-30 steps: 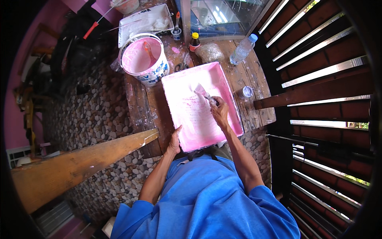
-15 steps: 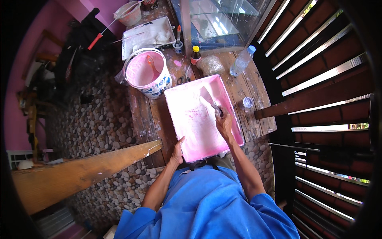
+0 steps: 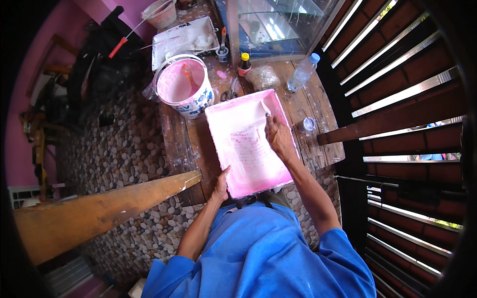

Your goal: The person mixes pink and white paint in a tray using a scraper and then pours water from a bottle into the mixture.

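Observation:
A pink plastic tray coated with pale pink paint lies on the worn wooden table. My left hand grips its near left side, thumb along the rim. Inside, toward the far right corner, my right hand is closed round the handle of a scraper; its pale blade rests against the painted surface. Beside the far left corner stands a white bucket with pink paint and a brush inside. A small clear lidded container sits just right of the tray.
Behind are a white paint tray, roller, scissors, yellow-capped bottle, bag, water bottle and glass pane. A timber beam juts from the lower left; dark slats line the right.
The scraper and my right hand have moved toward the tray's far right end over the last half second, with the blade now more upright. My left hand keeps its grip on the rim.

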Tool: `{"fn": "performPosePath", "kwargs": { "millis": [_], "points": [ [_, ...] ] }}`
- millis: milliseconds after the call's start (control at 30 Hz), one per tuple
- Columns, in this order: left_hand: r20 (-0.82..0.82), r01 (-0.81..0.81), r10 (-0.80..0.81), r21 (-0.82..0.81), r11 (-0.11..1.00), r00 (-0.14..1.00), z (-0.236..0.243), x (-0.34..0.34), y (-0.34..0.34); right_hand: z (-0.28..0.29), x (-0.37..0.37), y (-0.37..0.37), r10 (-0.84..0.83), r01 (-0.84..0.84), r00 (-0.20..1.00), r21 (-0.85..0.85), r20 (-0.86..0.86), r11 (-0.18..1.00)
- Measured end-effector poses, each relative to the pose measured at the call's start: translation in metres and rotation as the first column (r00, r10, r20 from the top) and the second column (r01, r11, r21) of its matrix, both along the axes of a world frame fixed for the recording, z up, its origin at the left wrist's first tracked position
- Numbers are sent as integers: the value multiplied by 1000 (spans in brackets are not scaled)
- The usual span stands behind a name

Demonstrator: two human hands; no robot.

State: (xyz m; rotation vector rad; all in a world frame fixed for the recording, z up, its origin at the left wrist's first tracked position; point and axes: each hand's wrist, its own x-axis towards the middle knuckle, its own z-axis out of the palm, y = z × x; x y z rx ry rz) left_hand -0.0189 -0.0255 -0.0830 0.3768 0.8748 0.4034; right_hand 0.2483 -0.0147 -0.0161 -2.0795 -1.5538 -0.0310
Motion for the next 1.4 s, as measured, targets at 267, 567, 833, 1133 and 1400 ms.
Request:
{"fn": "performPosePath", "kwargs": {
  "millis": [267,567,833,1133,1400],
  "points": [
    [-31,7,-5,47,999,999,13,3,1,-2,-65,14,227,-228,974,-133,-27,964],
    [-121,-33,42,76,997,992,6,-2,2,8,-49,-20,-95,344,650,180,-754,922],
    [43,-15,15,-10,1000,999,7,2,3,-41,-44,-45,-298,503,469,-26,-832,864],
    [-197,36,-11,126,991,980,20,4,4,-32,-96,-12,-244,340,217,-161,-945,927],
    [-148,61,-46,97,993,988,25,5,4,-22,-92,-5,-231,303,627,-40,-744,952]
  ]
}}
